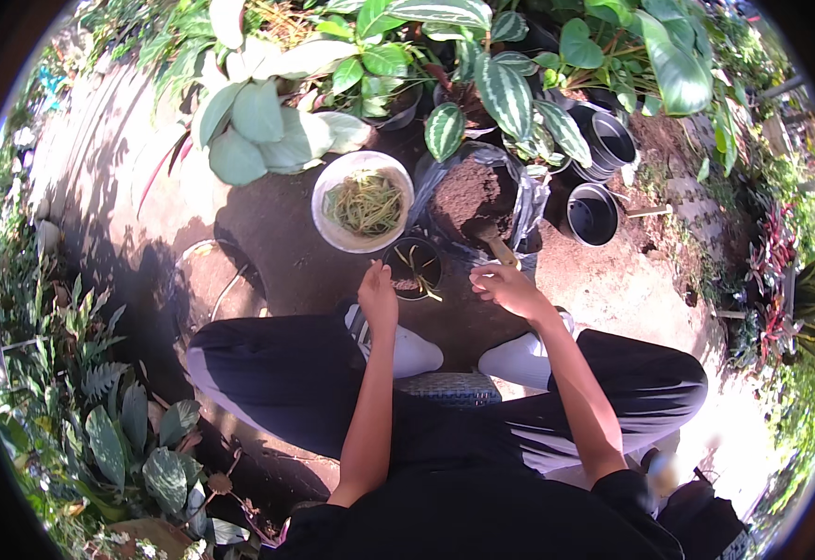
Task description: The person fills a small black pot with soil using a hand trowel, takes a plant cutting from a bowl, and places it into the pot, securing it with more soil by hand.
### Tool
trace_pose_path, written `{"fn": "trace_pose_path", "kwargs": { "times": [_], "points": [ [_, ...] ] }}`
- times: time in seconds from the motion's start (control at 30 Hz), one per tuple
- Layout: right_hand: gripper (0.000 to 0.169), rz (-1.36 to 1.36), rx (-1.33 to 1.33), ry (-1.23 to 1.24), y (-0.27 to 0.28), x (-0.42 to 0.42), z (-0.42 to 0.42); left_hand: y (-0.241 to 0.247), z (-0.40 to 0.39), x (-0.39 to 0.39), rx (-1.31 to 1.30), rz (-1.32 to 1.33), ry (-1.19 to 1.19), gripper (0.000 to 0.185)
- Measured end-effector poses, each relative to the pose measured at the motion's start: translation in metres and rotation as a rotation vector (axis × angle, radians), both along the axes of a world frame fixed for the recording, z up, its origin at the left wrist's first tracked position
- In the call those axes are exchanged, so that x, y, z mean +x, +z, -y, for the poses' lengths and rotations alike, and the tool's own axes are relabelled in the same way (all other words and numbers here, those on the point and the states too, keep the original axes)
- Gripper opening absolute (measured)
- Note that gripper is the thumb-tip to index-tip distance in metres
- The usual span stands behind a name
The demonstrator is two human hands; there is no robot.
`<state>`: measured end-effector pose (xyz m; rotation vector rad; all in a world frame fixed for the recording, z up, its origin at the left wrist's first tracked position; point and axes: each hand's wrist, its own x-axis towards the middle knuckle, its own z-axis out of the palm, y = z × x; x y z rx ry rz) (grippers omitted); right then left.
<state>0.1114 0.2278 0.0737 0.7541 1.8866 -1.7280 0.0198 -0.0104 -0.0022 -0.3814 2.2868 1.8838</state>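
Note:
My left hand [378, 285] is at the left side of a small black plant pot [413, 267], fingers curled; whether it grips the rim or something small is unclear. Thin green and yellowish cuttings [418, 269] lean in that pot above a little brown soil. To the right of the pot, my right hand [495, 283] is held with bent fingers, just below the handle of a trowel [502, 250]; I cannot tell whether they touch. The trowel's other end is in brown soil [469, 196] inside an open plastic bag [528, 203]. Behind the pot, a white bucket [323, 227] holds green and yellow plant clippings [365, 203].
Black pots, one single [591, 215] and a nested stack [610, 140], stand on the right beside a thin stick [649, 211]. Leafy potted plants [502, 91] crowd the far side. A round clear container [220, 280] lies at left. My feet in white socks [519, 360] flank a woven seat [447, 389].

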Motion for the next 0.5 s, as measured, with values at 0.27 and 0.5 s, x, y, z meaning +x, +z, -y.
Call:
{"fn": "trace_pose_path", "kwargs": {
  "times": [0.27, 0.5],
  "points": [
    [0.041, -0.222, -0.057, -0.412, 0.045, 0.035, -0.098, 0.080, -0.102, 0.001, 0.088, -0.400, -0.272, 0.018],
    [0.038, -0.391, 0.175, -0.660, 0.023, 0.045, -0.132, 0.089, -0.237, 0.001, 0.135, -0.596, -0.777, 0.015]
  ]
}}
